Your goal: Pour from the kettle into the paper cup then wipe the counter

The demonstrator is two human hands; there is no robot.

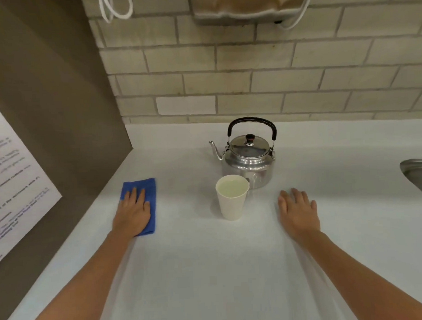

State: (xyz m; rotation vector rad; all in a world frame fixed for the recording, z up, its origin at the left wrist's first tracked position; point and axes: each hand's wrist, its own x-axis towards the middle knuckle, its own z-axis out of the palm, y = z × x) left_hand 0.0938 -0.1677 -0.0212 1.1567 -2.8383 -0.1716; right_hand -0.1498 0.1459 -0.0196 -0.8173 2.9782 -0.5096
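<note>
At far left of the frame: a printed sheet [12,181] fixed to a brown side panel [59,105], text too blurred to read. At the top left: a loop of white cord [116,7] hanging against the brick wall [274,81].

Left of centre: a folded blue cloth [144,191] lying flat on the white worktop [209,267], close to the side panel. On top of it: the left hand [133,212], palm down, fingers stretched out flat and together, pressing on the cloth rather than gripping it; the far edge and right edge of the cloth showing beyond the fingers. Left forearm running from the lower left corner up to the cloth.

At the middle of the frame: a white paper cup [231,199], upright on the worktop, filled nearly to the rim with pale liquid. Just behind it and slightly to the right: a shiny metal kettle [248,163], upright, lid on with a dark knob, black handle raised over the top, spout pointing left. Cup overlapping the kettle's lower front in this view; touching or not, cannot tell.

At the top centre: a wall-mounted dispenser [247,7], only partly in the frame.

Right of the cup: the right hand [299,211], empty, fingers spread, palm down, flat on the bare worktop, well apart from cup and kettle. Right forearm coming in from the lower right corner.

At the far right edge: the rim of a metal sink [418,174], set into the worktop.
</note>
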